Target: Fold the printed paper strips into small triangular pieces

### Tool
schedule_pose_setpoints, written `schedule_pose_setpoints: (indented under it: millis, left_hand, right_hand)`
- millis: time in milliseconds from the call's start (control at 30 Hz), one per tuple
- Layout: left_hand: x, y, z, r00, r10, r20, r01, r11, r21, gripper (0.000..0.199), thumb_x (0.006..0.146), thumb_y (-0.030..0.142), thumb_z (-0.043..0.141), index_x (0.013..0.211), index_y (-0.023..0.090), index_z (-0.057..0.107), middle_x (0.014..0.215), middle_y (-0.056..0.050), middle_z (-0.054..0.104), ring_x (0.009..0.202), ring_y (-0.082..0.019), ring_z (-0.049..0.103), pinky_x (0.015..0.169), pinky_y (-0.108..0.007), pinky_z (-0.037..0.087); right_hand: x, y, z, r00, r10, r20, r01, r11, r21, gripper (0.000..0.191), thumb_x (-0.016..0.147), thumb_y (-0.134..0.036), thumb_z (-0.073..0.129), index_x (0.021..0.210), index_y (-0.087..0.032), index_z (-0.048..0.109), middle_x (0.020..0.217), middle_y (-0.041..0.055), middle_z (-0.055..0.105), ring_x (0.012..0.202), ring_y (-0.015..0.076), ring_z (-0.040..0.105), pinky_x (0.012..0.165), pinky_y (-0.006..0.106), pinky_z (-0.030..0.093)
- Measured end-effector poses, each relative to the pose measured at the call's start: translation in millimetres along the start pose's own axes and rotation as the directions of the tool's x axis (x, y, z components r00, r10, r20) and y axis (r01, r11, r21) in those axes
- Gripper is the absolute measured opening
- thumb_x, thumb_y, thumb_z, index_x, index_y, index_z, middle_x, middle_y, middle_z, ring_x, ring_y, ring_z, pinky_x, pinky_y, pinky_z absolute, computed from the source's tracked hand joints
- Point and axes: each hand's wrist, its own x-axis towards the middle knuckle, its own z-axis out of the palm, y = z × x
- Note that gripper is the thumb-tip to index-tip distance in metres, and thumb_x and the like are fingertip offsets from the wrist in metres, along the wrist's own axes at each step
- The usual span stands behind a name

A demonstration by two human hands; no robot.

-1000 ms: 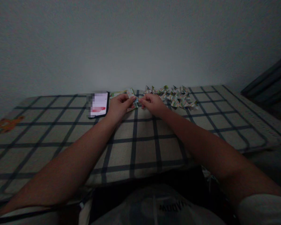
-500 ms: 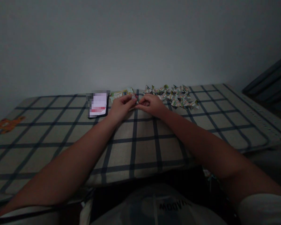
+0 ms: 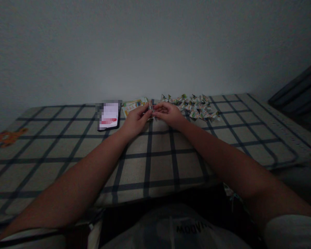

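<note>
A small folded piece of printed paper [image 3: 151,105] stands between my two hands near the back of the table. My left hand [image 3: 137,118] pinches it from the left with thumb and fingers. From the right, my right hand [image 3: 169,113] has its thumb and fingertips closed on the same paper; the fingers cover most of it. Flat printed paper sheets [image 3: 131,105] lie just behind my left hand. Beyond my right hand are several folded paper pieces [image 3: 197,103] with pointed corners, lying in a loose group.
A phone [image 3: 109,116] with a lit screen lies left of my left hand. An orange object [image 3: 9,136] sits at the table's far left. The checked tablecloth [image 3: 160,166] covers the table, whose back edge meets a plain wall [image 3: 155,48].
The folded paper has turned more upright between my fingers. My right fingers have shifted slightly up and now meet the left fingertips more closely.
</note>
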Motion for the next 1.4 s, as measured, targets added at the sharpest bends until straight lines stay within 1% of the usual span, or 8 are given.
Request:
schedule_pose_setpoints:
  millis: [267,467,633,767,900,1133,1300,1400]
  left_hand:
    - [-3,3,-0.5,0.997,0.034,0.062,-0.04,0.993,0.107,0.057,0.09,0.031,0.062,0.144,0.014,0.062,0.125,-0.016,0.074,0.106,-0.026,0.071,0.09,-0.04,0.059]
    - [-5,10,0.4,0.996,0.077,0.045,-0.083,0.985,0.15,0.056,0.082,0.019,0.061,0.138,0.018,0.067,0.134,-0.012,0.072,0.122,-0.027,0.067,0.11,-0.048,0.05]
    - [-4,8,1.6,0.999,-0.049,-0.011,0.047,0.99,-0.135,0.062,0.077,0.02,0.069,0.139,0.023,0.067,0.139,-0.011,0.069,0.129,-0.029,0.063,0.113,-0.048,0.049]
    - [-2,12,4.1,0.971,-0.238,-0.003,0.212,0.874,-0.436,0.062,0.078,0.03,0.076,0.139,0.025,0.065,0.147,-0.013,0.063,0.132,-0.03,0.062,0.11,-0.05,0.051]
    - [1,15,7.5,0.916,-0.394,0.074,0.367,0.752,-0.548,0.047,0.079,0.053,0.08,0.108,0.016,0.078,0.118,-0.016,0.076,0.108,-0.027,0.073,0.097,-0.044,0.06]
    - [-1,14,5.5,0.917,-0.393,0.061,0.385,0.838,-0.387,0.049,0.071,0.063,0.085,0.072,0.015,0.075,0.072,-0.008,0.073,0.065,-0.017,0.067,0.066,-0.031,0.056]
    - [-1,12,-2.0,0.945,-0.325,0.034,0.326,0.932,-0.157,0.046,0.076,0.063,0.08,0.07,0.017,0.076,0.066,-0.007,0.073,0.057,-0.016,0.062,0.055,-0.028,0.047]
    - [0,15,-5.5,0.96,-0.271,0.072,0.276,0.958,-0.075,0.045,0.078,0.063,0.077,0.068,0.019,0.075,0.063,-0.005,0.072,0.056,-0.016,0.06,0.053,-0.027,0.043]
  right_hand:
    - [-4,-3,-2,0.999,-0.022,0.028,0.025,0.993,-0.117,0.031,0.081,-0.029,0.071,0.11,-0.019,0.068,0.088,0.003,0.073,0.079,0.016,0.069,0.078,0.031,0.059]
    - [-2,-3,-1,0.993,-0.101,0.06,0.107,0.99,-0.092,0.024,0.082,-0.02,0.058,0.102,-0.018,0.071,0.101,0.0048,0.075,0.087,0.0151,0.07,0.082,0.03,0.059]
    - [0,-2,0,1.0,-0.007,-0.023,0.006,1.0,-0.018,0.02,0.081,-0.024,0.06,0.095,-0.018,0.074,0.09,0.0043,0.076,0.076,0.0143,0.069,0.076,0.03,0.059]
    - [-4,-10,-2,0.993,-0.04,-0.112,0.026,0.991,-0.128,0.024,0.081,-0.023,0.061,0.096,-0.019,0.079,0.089,0.0045,0.076,0.076,0.015,0.068,0.076,0.031,0.058]
    - [-5,-20,-4,0.975,-0.182,-0.126,0.137,0.945,-0.298,0.025,0.081,-0.017,0.06,0.091,-0.022,0.082,0.089,0.0045,0.077,0.083,0.0168,0.068,0.082,0.033,0.056]
    - [-4,-21,-3,0.963,-0.248,-0.104,0.211,0.936,-0.282,0.023,0.081,-0.017,0.06,0.086,-0.023,0.082,0.095,0.0049,0.078,0.094,0.0187,0.07,0.094,0.037,0.056]
    - [-5,-14,-1,0.996,-0.017,-0.088,0.011,0.997,-0.07,0.031,0.086,-0.031,0.063,0.111,-0.019,0.077,0.091,0.0045,0.076,0.077,0.0148,0.069,0.077,0.032,0.06]
    - [-4,-10,0,0.998,0.041,-0.041,-0.043,0.998,-0.042,0.032,0.083,-0.037,0.071,0.108,-0.018,0.075,0.088,0.0039,0.075,0.072,0.0138,0.067,0.071,0.029,0.058]
